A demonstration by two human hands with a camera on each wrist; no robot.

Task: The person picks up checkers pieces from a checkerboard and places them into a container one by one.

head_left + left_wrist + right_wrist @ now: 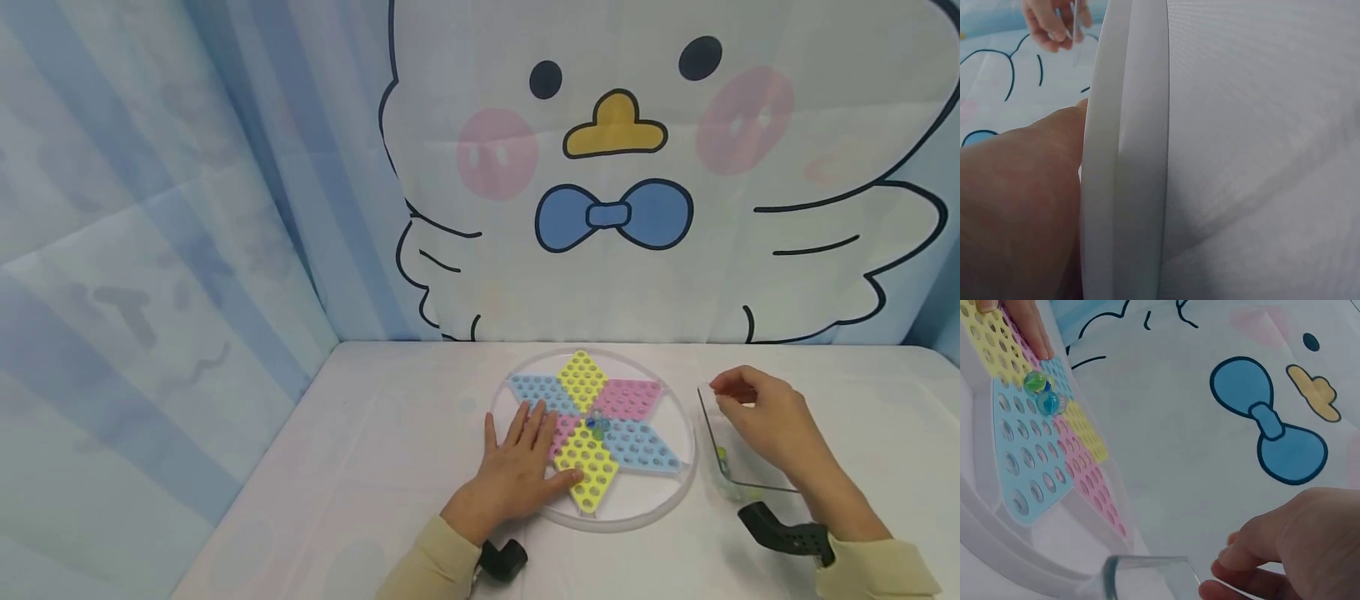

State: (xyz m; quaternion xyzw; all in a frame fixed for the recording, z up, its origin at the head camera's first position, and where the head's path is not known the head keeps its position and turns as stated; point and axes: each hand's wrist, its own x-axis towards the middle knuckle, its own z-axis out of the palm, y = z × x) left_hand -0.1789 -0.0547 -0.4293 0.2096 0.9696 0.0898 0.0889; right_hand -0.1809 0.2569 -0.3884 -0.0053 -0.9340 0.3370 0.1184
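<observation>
Two grips working, the left grip lying spread apart on a star-patterned board at lower centre, marbles clustering just right of it, the right grip curling over a clear box at lower right, pinching something or not, cannot tell.

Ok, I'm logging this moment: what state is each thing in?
Game board: flat, most holes unfilled
Board marbles: clustered at centre
Clear container: upright, marbles inside
Left hand: spread on board
Right hand: fingers curled at container's edge, grip unclear
Backdrop: hanging behind the board
</observation>
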